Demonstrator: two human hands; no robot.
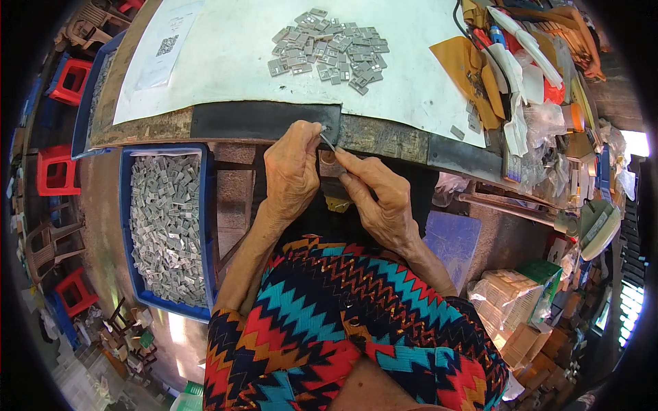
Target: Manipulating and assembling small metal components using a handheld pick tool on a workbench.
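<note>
At the table's near edge, my two hands meet close together. My left hand [293, 164] is closed, its thumb and forefinger pinched at a small grey piece [323, 128] that is mostly hidden. Between the thumb and forefinger of my right hand [380, 198] is a thin grey metal strip [328, 142], slanting up toward the left fingertips; its exact kind cannot be made out. Beyond them, small flat grey metal parts [329, 48] lie in a loose heap on the white sheet [226, 75] covering the table.
A blue bin [126, 212] full of similar grey parts stands at my left. Dark strips [264, 121] line the table's wooden edge. Brown paper, plastic and tools clutter the right, above a lamp [598, 229]. Red stools [56, 170] stand far left; cardboard boxes [504, 301] sit lower right.
</note>
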